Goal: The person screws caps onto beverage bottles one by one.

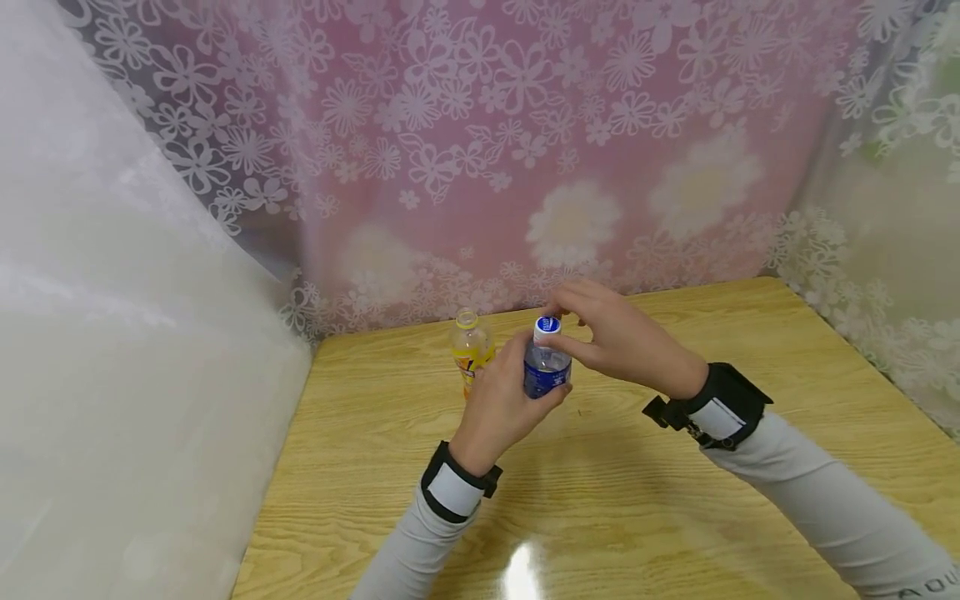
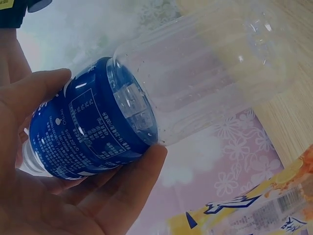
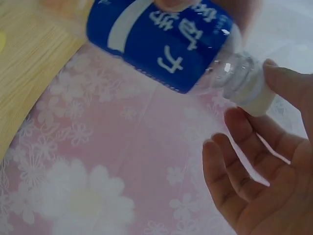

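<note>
My left hand [image 1: 498,408] grips a clear plastic bottle [image 1: 546,382] around its blue label, the thumb on one side and the fingers on the other. White lettering covers the label [image 2: 90,122], and the see-through lower body [image 2: 205,68] shows no drink inside. On top sits a white cap [image 1: 547,327] with a blue disc. My right hand [image 1: 626,337] pinches this cap between thumb and forefinger; in the right wrist view its other fingers [image 3: 220,171] are spread below the cap [image 3: 257,95].
Just left of the held bottle stands a second clear bottle [image 1: 467,340] with a yellow and orange label and an uncapped-looking mouth. Both are over a wood-grain table [image 1: 600,500]. A pink flowered curtain [image 1: 465,167] hangs behind, and a white sheet [image 1: 135,333] borders the left.
</note>
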Motion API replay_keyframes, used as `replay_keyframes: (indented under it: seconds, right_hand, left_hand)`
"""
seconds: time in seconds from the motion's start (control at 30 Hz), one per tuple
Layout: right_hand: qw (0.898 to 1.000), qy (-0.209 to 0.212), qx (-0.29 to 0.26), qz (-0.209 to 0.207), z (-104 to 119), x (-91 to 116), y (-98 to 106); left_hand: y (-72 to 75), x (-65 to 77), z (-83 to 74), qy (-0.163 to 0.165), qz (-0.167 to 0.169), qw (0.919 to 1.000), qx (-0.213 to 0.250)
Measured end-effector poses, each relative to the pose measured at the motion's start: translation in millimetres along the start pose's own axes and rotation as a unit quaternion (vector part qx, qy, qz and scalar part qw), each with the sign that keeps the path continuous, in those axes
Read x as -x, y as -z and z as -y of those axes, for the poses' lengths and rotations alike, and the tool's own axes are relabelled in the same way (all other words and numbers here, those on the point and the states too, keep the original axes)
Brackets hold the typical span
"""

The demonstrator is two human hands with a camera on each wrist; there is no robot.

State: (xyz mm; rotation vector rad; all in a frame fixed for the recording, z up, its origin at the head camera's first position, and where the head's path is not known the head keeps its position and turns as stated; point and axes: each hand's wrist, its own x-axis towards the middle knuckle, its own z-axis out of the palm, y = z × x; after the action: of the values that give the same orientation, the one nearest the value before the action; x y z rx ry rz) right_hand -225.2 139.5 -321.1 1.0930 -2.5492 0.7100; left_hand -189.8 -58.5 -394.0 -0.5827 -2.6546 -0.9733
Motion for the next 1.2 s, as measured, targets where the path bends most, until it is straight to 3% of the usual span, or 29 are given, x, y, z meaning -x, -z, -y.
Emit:
replay_keyframes:
  seconds: [0.17,0.37,0.53,0.8,0.93,1.07,1.2]
  right_hand:
    - [1.0,-0.023,0.003,0.006,-2.9,0.8,0.4]
    - [0.997,0.036,-0.045,0.058,-7.6,4.2,16.1]
    - [0.995,0.073,-0.039,0.055,-9.3,3.8,17.8]
    - [0.999,0.025,0.018,0.02,-9.1,2.8,7.6]
    - [0.998,0.007,0.051,0.022,-8.4,2.2,6.0]
    - [0.998,0.001,-0.003,0.056,-11.4,3.8,11.9]
    - [0.993,0.029,-0.066,0.093,-14.4,6.4,18.5]
  left_hand:
    - [-2.5,-0.6,-0.5,-0.008,0.0,0.9999,-0.01]
    - [0.0,-1.3,-3.4,-0.012,-0.003,0.9999,-0.01]
    - [-0.2,-2.0,-3.7,-0.01,-0.004,0.9998,-0.015]
    - [-3.6,-0.8,-4.7,-0.008,0.004,0.9996,-0.028]
    - [-4.9,-0.2,-5.2,-0.008,0.004,0.9998,-0.021]
    - [-4.4,-0.1,-5.6,-0.004,0.006,0.9999,-0.012]
    - [-3.2,0.2,-5.3,-0.003,0.009,0.9999,-0.01]
